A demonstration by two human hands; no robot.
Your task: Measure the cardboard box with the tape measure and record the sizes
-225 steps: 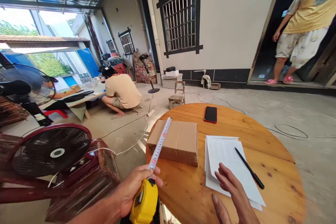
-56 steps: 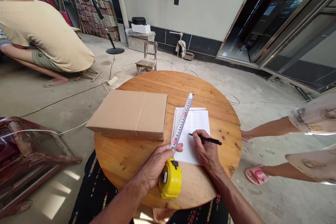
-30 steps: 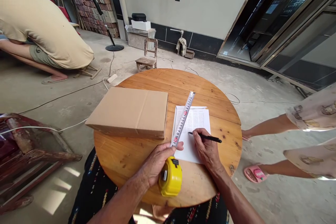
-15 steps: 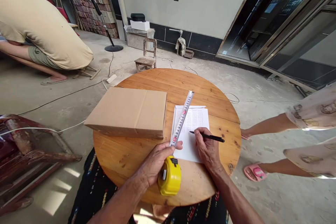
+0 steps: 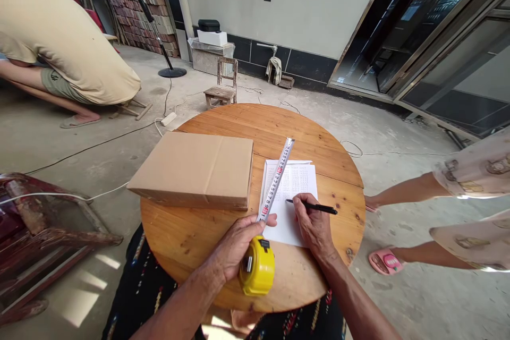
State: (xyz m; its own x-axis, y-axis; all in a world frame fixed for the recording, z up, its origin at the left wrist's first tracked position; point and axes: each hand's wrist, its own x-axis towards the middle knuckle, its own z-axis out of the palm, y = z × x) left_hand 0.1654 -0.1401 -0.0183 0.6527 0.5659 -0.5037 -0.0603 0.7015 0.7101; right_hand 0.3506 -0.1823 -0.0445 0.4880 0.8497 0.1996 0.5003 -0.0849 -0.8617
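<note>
My left hand (image 5: 241,241) is closed on a yellow tape measure (image 5: 258,268), its blade (image 5: 277,178) drawn out and slanting up over the left side of the paper. Between the fingers of my right hand (image 5: 314,223) is a black pen (image 5: 321,207), the tip close to or on the sheet; I cannot tell whether it touches. The white paper (image 5: 285,231) carries rows of small writing on its upper part, too small to read. A closed cardboard box (image 5: 195,164) lies on the round wooden table (image 5: 342,170), left of the paper.
At the left a person (image 5: 71,48) crouches on a low stool. Another person's legs (image 5: 422,188) stand at the right edge of the table. A small wooden chair (image 5: 223,87) is behind the table, and a dark red wooden frame (image 5: 51,239) stands at the left. Cables run across the floor.
My right hand has shifted the pen slightly to the left over the paper. The left hand, tape measure and box stay in place.
</note>
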